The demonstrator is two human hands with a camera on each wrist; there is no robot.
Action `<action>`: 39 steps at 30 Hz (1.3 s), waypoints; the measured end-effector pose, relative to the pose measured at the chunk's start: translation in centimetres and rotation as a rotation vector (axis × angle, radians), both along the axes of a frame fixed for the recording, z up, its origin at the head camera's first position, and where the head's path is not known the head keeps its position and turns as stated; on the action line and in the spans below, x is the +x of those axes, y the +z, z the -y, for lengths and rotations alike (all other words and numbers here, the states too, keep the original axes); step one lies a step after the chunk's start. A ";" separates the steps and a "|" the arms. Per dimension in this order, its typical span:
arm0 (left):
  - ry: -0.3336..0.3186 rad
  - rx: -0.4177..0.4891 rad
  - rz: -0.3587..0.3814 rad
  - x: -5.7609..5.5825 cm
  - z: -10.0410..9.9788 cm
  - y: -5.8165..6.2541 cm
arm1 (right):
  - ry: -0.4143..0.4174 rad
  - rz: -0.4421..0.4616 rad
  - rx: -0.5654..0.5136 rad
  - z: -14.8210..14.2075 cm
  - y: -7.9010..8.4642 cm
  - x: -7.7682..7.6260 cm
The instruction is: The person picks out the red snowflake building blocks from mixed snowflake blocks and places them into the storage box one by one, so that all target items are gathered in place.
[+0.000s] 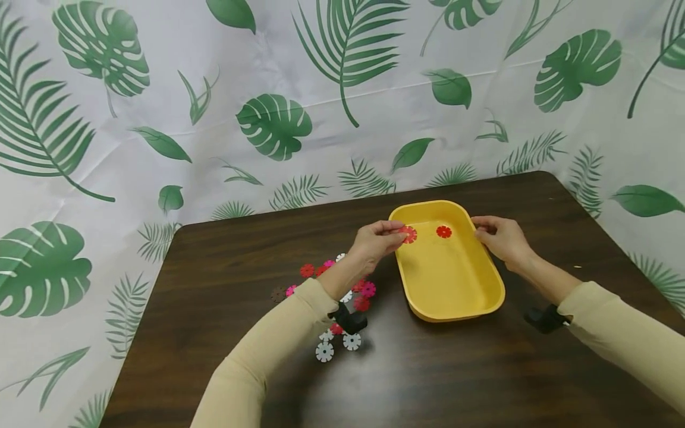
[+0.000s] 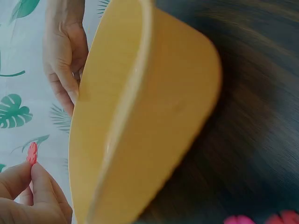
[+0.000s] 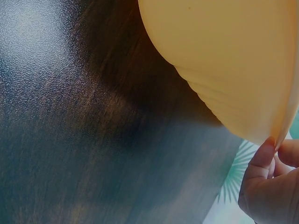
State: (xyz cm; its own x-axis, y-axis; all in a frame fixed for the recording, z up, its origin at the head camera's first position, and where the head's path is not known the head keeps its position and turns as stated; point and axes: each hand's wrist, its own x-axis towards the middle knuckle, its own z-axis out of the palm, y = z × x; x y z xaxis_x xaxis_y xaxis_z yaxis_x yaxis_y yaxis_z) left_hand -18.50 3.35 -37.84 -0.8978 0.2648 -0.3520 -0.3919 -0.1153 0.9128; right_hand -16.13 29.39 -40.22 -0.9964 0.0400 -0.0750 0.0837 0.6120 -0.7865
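Note:
My left hand (image 1: 373, 242) pinches a red notched disc (image 1: 409, 234) between thumb and fingers, over the left rim of a yellow tray (image 1: 446, 279). In the left wrist view the same disc (image 2: 32, 152) is seen nearly edge-on above the fingertips. Another red disc (image 1: 443, 232) lies inside the tray towards its far end. On the tray's right side, my right hand (image 1: 500, 239) grips the rim with thumb and fingers, as the right wrist view also shows at the tray's edge (image 3: 280, 126).
Several red, pink, white and brown notched discs (image 1: 324, 351) lie scattered left of the tray, partly hidden by the left forearm. All stand on a dark wooden table (image 1: 230, 267). Behind it hangs a white cloth with green leaves (image 1: 332, 59).

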 end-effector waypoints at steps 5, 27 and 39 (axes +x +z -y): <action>0.046 0.002 0.041 -0.9 -3.8 0.2 | -0.009 -0.012 -0.011 0.1 0.1 0.0; 0.219 -0.151 0.116 -1.8 -11.1 -1.5 | -0.012 -0.014 -0.037 -0.1 0.1 0.1; 0.229 -0.287 0.207 -2.8 -12.6 -3.8 | -0.021 -0.009 -0.040 0.0 0.3 0.2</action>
